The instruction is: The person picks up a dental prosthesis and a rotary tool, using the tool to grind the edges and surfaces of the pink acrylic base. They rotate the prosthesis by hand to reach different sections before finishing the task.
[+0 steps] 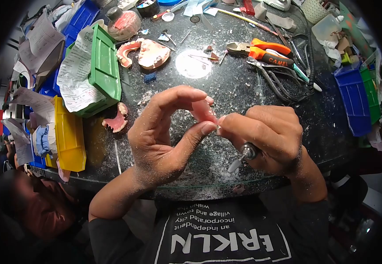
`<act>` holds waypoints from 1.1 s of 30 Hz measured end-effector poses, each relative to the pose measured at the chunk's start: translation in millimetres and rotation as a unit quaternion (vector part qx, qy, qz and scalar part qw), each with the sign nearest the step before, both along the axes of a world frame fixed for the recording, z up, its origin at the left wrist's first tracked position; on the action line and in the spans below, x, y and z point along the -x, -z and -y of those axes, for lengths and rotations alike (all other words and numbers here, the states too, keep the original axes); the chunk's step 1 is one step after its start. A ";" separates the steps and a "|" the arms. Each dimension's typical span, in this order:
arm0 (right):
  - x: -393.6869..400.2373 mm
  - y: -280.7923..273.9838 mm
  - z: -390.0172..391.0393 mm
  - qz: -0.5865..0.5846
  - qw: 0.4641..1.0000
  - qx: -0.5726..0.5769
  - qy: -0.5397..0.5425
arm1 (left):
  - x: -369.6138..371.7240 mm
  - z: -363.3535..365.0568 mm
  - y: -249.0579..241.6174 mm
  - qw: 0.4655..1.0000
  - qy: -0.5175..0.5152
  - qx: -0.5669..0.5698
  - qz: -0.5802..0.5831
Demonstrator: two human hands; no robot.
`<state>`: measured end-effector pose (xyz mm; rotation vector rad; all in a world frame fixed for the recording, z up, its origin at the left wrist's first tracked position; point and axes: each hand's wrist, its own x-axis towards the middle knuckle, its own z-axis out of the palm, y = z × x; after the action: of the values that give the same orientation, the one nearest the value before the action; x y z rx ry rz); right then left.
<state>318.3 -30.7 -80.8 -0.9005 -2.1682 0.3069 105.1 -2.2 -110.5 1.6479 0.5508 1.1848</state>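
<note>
Holds a pink denture-like piece point(203, 111) in the left hand point(153, 143), just off the middle of the view toward 1 o'clock, above the black worktop point(230, 88). Runs along its long axis from roughly 11 o'clock down to 5 o'clock, with the upper end under the left fingers and the lower end by the thumb tip. Cannot tell which end is the front, with so much covered by fingers.

Looks thin, curved and smooth, pale pink, with a few light specks along the edge toward 2 o'clock. Has the left grip pinched on this piece, thumb at 6 o'clock and fingers curled over at 12 o'clock. Reaches the piece's 4 o'clock edge with the fingertips of the right hand point(268, 134); cannot tell for sure whether touching or just beside.

Grasps a rotary handpiece point(249, 151) in the right grip as well, mostly hidden by the curled fingers. Points the grey burr point(234, 165) away from the pink piece, between 7 and 8 o'clock, along a slanted long axis. Shows a metal collar and a rounded, smooth tip there.

Has another pink denture point(119, 119) lying at 9 o'clock, a plaster model point(153, 53) at 11 o'clock, and orange-handled cutters point(257, 49) toward 1 or 2 o'clock. Shows white dust scattered over worktop and wrists.
</note>
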 end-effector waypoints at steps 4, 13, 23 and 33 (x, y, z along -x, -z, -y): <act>3.9 7.1 -3.5 -0.068 0.997 -0.022 0.009 | -1.3 4.4 -5.6 0.997 -0.003 0.066 0.028; -1.8 0.7 -3.5 -0.038 0.998 -0.055 0.001 | -5.3 -2.9 -3.0 0.971 0.072 0.188 0.132; -9.6 1.0 -8.7 -0.047 0.997 -0.065 0.006 | -4.2 1.2 -10.2 0.957 0.073 0.257 0.118; -9.4 -1.4 -8.6 -0.049 0.999 -0.018 -0.001 | -0.4 7.9 -6.5 0.945 0.055 0.307 0.101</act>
<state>327.7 -22.1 -79.4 -0.8466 -2.0781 0.3054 105.5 -10.0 -104.0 1.0003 0.6118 0.9565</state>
